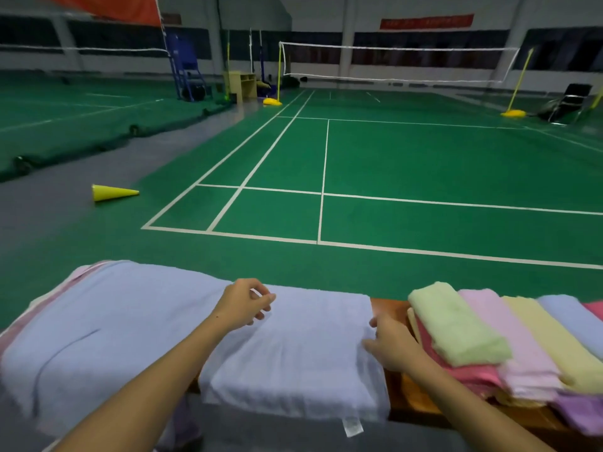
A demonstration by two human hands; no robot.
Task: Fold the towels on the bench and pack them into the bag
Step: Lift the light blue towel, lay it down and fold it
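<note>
A pale blue towel [293, 347] lies spread across the wooden bench [388, 309] in front of me, its white label hanging over the near edge. My left hand [244, 305] hovers over the towel's far edge with fingers loosely curled, holding nothing that I can make out. My right hand [391, 344] pinches the towel's right edge. To the right sits a stack of folded towels [489, 347] in green, pink, yellow and blue. No bag is in view.
More towels, blue over pink [81, 321], are heaped on the bench's left end. Beyond the bench lies a green badminton court with a net [391, 60]. A yellow cone [112, 193] lies on the grey floor at left.
</note>
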